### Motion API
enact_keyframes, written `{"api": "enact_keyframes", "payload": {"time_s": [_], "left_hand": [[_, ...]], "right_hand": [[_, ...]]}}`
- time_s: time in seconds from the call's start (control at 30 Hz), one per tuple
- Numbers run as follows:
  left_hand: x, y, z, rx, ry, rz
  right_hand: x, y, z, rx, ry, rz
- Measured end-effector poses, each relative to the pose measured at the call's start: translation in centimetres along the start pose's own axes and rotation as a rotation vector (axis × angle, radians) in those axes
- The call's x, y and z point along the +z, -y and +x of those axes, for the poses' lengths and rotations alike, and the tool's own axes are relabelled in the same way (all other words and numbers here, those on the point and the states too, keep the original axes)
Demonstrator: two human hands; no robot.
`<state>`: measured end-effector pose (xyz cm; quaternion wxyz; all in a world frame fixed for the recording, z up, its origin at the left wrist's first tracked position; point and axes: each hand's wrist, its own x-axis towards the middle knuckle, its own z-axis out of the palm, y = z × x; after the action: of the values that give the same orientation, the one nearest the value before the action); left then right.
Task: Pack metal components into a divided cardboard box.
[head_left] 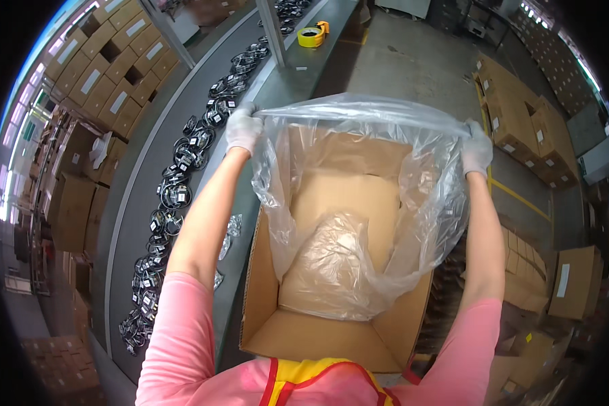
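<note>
In the head view, the gloved left hand (243, 128) and right hand (477, 149) are each clenched on the rim of a clear plastic bag (358, 203), stretching its mouth wide above an open cardboard box (304, 331). The bag's lower end sags inside the box. The fingertips are buried in bunched film. Bundled black cables (176, 189) line the table (298, 74), blurred toward the rim.

Box (298, 338) floor veiled by plastic bag (358, 203); belt items (176, 193) too small, perhaps cables.
</note>
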<state>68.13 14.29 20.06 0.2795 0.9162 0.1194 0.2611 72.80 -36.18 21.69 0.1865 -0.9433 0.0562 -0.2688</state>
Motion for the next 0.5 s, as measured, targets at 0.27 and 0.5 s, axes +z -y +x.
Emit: {"api": "enact_keyframes", "payload": {"time_s": [0.27,0.5], "left_hand": [[7.3,8.9,-5.5,-0.288,0.465,0.054],[-0.1,0.4,-7.6,-0.106,0.039,0.043]], "right_hand": [[13.8,-9.6,-8.2,-0.148,0.522,-0.144],[5.5,-0.5,-8.0,-0.022,0.477,0.117]]}}
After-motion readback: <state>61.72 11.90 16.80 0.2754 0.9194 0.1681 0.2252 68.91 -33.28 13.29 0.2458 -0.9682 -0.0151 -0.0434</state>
